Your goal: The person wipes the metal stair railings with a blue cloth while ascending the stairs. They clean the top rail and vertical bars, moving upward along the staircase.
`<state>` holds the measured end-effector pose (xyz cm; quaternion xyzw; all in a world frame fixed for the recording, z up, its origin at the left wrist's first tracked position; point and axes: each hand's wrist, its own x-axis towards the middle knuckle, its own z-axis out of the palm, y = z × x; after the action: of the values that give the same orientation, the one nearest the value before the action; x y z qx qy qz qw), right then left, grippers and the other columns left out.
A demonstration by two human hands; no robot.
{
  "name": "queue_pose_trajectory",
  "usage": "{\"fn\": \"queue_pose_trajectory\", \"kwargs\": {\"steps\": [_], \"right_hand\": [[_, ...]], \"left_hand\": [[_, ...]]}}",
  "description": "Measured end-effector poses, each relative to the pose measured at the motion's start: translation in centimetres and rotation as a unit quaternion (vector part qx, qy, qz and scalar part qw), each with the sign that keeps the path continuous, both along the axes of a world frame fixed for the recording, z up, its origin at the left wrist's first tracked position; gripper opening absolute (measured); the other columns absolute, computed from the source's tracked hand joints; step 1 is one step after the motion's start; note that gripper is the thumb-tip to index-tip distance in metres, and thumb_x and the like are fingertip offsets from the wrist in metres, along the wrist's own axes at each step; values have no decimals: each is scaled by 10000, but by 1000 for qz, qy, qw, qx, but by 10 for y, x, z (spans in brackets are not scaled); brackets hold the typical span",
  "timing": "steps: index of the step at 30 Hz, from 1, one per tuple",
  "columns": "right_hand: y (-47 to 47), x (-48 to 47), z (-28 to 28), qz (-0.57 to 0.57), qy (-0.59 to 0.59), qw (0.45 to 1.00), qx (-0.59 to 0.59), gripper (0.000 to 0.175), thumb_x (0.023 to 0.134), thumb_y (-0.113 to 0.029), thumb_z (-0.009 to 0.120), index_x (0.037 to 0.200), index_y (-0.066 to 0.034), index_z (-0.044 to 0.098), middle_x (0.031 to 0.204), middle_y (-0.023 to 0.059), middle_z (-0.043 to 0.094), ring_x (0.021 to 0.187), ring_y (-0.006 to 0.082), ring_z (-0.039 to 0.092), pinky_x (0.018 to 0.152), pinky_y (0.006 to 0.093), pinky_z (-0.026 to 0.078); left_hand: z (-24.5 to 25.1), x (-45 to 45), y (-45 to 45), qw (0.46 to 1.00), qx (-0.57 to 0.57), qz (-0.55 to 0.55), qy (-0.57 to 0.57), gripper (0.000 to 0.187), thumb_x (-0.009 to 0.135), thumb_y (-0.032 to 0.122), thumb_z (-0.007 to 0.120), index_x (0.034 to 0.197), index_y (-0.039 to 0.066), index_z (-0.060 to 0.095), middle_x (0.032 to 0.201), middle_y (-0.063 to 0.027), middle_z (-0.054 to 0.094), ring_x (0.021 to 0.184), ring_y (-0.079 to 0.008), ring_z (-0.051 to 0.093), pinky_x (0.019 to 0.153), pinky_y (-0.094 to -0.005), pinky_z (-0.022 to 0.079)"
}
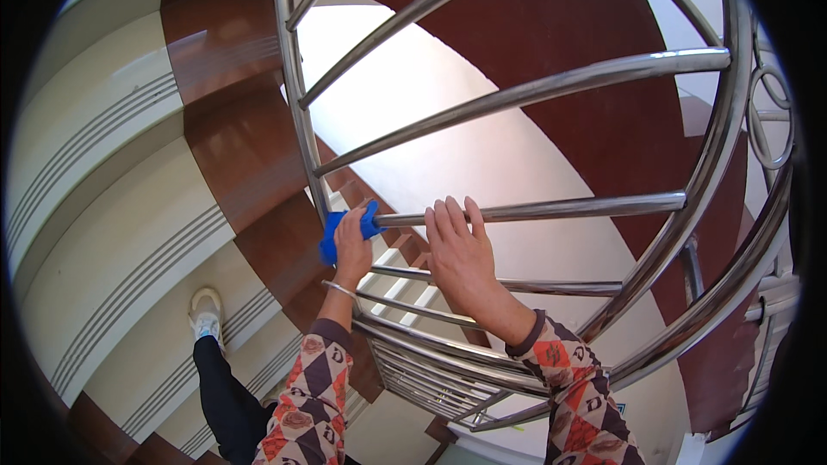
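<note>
My left hand [354,247] holds a blue cloth [331,239] around the lower end of a metal baluster [549,210], where it meets the bottom rail [298,77] of a stair railing. The cloth shows on both sides of my fingers. My right hand [460,252] lies across the same baluster farther up, fingers extended and close together, back of the hand towards me; whether its palm grips the bar is hidden. A bracelet circles my left wrist.
Pale stair treads [129,206] with dark grooved strips and reddish-brown ends [226,161] run along the left, with my shoe [207,313] on one. The curved handrail [701,168] arches at right. Beyond the bars lie a lower flight [423,300] and a white wall [413,97].
</note>
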<state>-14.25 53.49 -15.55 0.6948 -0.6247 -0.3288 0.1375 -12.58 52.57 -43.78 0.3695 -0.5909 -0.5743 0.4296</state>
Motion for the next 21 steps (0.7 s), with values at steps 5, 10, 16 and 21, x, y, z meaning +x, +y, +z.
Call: {"fn": "queue_pose_trajectory", "kwargs": {"steps": [5,10,16,21], "right_hand": [[-10,9,11,-47,-59,997,10,518,837,-167,624,1292,72,554,1329,216,547,1326,342,450,1187,509,214],[-46,41,58,-1,-81,995,-58,595,798,-184,726,1330,13,546,1416,171,515,1371,300,443,1162,519,217],[-71,41,82,43,-51,992,-107,614,801,-176,733,1350,8,529,1475,193,461,1413,315,398,1165,524,190],[-94,25,74,50,12,993,-106,600,763,-152,712,1322,12,565,1501,178,448,1466,290,334,1201,511,147]], "left_hand": [[6,9,-22,961,234,-53,136,486,839,5,475,1314,31,574,1239,-207,644,1179,-368,597,1041,-411,428],[93,50,-89,946,251,105,174,428,866,76,513,1275,-28,582,1053,-213,703,1021,-358,673,918,-405,504],[163,70,-139,994,-62,55,64,651,835,-10,502,1477,55,421,1509,-212,430,1412,-381,386,1156,-570,231],[152,26,-127,992,-76,33,94,663,851,19,616,1474,104,405,1437,-175,488,1346,-361,446,1128,-521,277]]}}
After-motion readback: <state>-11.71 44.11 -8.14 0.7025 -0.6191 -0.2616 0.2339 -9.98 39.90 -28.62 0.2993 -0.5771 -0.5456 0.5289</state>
